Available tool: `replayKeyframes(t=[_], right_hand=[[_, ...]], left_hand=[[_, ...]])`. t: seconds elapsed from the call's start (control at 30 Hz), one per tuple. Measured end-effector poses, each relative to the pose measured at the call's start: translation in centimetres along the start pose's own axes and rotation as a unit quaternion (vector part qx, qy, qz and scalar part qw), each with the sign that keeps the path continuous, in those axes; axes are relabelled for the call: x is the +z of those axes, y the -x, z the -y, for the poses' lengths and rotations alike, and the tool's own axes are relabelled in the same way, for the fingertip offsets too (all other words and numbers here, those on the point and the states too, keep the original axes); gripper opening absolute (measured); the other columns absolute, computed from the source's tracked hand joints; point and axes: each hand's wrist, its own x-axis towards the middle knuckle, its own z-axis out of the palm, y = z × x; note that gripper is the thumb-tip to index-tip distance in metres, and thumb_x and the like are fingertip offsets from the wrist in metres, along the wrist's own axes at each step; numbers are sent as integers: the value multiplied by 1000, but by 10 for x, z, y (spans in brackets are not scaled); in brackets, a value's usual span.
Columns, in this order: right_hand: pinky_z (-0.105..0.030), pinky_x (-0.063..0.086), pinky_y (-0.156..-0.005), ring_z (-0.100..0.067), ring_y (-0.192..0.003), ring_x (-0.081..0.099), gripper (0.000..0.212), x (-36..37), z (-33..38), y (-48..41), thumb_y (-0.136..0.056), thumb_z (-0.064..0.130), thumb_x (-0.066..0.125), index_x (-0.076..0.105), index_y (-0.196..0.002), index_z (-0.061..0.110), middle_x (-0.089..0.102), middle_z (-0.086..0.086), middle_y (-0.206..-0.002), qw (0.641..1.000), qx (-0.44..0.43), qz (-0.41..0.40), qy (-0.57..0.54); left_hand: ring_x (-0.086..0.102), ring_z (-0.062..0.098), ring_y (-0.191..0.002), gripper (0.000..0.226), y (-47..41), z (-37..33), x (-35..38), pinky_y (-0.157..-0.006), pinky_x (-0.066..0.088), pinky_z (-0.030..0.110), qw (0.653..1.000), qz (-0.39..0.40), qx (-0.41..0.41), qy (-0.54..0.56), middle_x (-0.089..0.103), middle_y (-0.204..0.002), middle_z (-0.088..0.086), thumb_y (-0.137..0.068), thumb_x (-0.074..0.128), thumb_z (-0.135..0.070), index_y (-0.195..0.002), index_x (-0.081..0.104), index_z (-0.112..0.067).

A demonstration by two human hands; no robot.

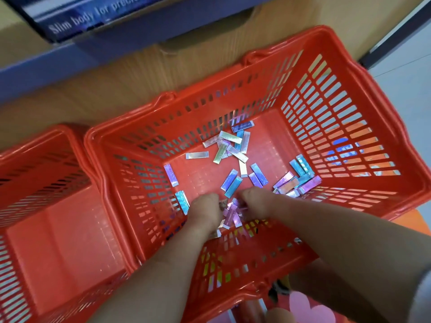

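Both my hands reach down into a red plastic basket [331, 45] with slotted walls. Several small shiny holographic boxes [233, 148] lie scattered over its floor in pink, blue and silver. My left hand [205, 209] and my right hand [255, 202] sit side by side near the basket's near wall, fingers curled down into a heap of pink boxes [231, 214] gathered between them. The fingertips are hidden behind the backs of the hands. Another cluster of boxes [296, 180] lies at the right of the floor.
A second red basket [28, 145] stands to the left, touching the first, with nothing visible on its floor. Behind both is a wooden shelf front with a blue printed carton [77, 19] above. Grey floor shows at the right.
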Motion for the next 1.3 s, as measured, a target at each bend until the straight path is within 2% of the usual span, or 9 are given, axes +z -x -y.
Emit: replayKeyframes(t=[0.17,0.33,0.4,0.5,0.6,0.7,0.8,1.07,1.3], right_hand=[[-33,43,-82,-34,-109,59,25,-8,5,8,-91,19,62,63,-110,3,63,-17,-118,998,1,60,29],[-28,39,-62,-29,-71,62,14,-28,4,19,-93,9,50,62,-91,1,68,-19,-88,984,79,50,-153],[-27,43,-53,-19,-51,58,17,-49,14,31,-97,9,45,57,-85,7,63,-9,-66,914,94,19,-393],[-38,59,-70,-22,-63,69,12,-86,47,61,-99,15,47,58,-94,12,66,-8,-82,725,67,34,-685],[-42,59,-77,-28,-79,71,36,-111,84,90,-100,41,43,68,-96,14,71,-10,-94,672,-39,85,-735],[-32,59,-62,-26,-76,71,43,-124,114,119,-88,53,53,64,-108,18,71,-5,-86,684,-80,29,-725],[-21,47,-45,-18,-60,64,34,-134,132,147,-89,47,58,59,-113,22,63,-3,-77,683,-108,-41,-722],[-21,35,-49,-11,-52,53,26,-184,164,228,-92,46,59,60,-102,22,58,2,-69,774,-171,-160,-588],[-22,32,-44,-12,-49,50,18,-231,187,271,-95,37,59,62,-95,20,56,2,-62,799,-242,-229,-500]], left_hand=[[53,21,-73,7,0,-8,-43,-65,37,28,938,-7,-56,341,67,-84,11,-90,63,-13,-89,70,-13],[50,17,-70,21,29,-2,-82,-72,40,32,846,-36,-10,532,60,-71,1,-91,61,-3,-74,66,-15],[57,17,-74,19,45,1,-93,-76,44,33,803,-45,7,595,66,-74,1,-92,60,-1,-79,68,-13],[61,20,-74,16,67,-2,-105,-72,49,31,750,-72,27,657,68,-81,11,-93,58,-1,-84,68,-9],[63,24,-77,11,90,-9,-116,-72,55,38,729,-132,58,669,69,-83,15,-94,57,-3,-89,67,-3],[60,20,-71,17,114,-14,-131,-49,52,25,747,-203,98,626,65,-80,14,-96,57,-11,-95,65,3],[52,14,-64,26,142,-18,-148,-54,43,25,778,-267,131,553,60,-69,7,-98,56,-20,-82,68,-3],[57,13,-49,24,223,-38,-202,-44,44,17,681,-268,209,649,61,-66,19,-90,63,-10,-83,63,13],[56,19,-64,17,257,-53,-250,-58,42,27,610,-260,192,723,63,-71,9,-89,66,-22,-78,73,-11]])
